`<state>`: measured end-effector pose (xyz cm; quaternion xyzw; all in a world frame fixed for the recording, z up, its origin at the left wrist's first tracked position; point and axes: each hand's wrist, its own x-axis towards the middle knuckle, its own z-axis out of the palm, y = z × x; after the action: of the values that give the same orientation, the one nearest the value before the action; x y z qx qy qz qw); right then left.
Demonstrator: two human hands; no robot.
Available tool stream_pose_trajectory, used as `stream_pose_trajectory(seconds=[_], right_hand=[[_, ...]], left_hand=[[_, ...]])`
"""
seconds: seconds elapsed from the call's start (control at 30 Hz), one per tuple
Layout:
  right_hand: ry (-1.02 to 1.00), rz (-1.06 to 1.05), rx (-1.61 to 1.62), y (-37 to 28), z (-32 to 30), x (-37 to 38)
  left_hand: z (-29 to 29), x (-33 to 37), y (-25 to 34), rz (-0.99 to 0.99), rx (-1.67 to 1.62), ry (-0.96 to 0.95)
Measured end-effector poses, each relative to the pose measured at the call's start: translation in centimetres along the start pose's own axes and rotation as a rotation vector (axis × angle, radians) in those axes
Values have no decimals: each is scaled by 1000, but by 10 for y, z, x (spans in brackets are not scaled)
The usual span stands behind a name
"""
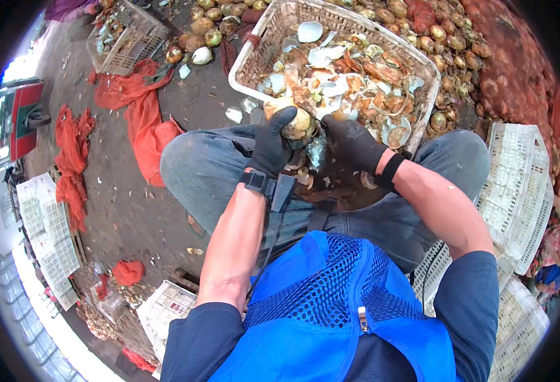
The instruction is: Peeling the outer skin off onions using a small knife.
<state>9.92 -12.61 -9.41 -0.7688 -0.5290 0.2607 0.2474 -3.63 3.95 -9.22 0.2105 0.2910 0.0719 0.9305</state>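
My left hand [271, 144], in a dark glove, is closed around a large onion [287, 104] with brownish-yellow skin. The onion is held between my knees, just in front of the crate's near rim. Against the onion's right side is my right hand [354, 144], also gloved, with its fingers curled closed; whatever they grip is hidden. A pale strip of peel [317, 151] hangs below the onion between both hands. Beyond them stands a white plastic crate [247, 81] filled with onion skins and pale outer layers [331, 86].
Whole onions [442, 44] are heaped behind and right of the crate, beside red mesh sacks [515, 70]. Another crate [141, 41] stands far left. Empty red nets [146, 130] lie on the dark ground [117, 210]. White crates [514, 172] are at my right.
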Motion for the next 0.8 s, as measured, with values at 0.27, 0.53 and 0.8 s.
stream_pose_trajectory(seconds=[0.27, 0.53, 0.8], right_hand=[[89, -220, -74, 18, -19, 15], [165, -281, -267, 15, -34, 26], [62, -74, -40, 11, -25, 11]], left_hand=[[-3, -5, 6, -72, -171, -176], [-8, -7, 12, -203, -357, -395], [6, -13, 10, -128, -45, -207]])
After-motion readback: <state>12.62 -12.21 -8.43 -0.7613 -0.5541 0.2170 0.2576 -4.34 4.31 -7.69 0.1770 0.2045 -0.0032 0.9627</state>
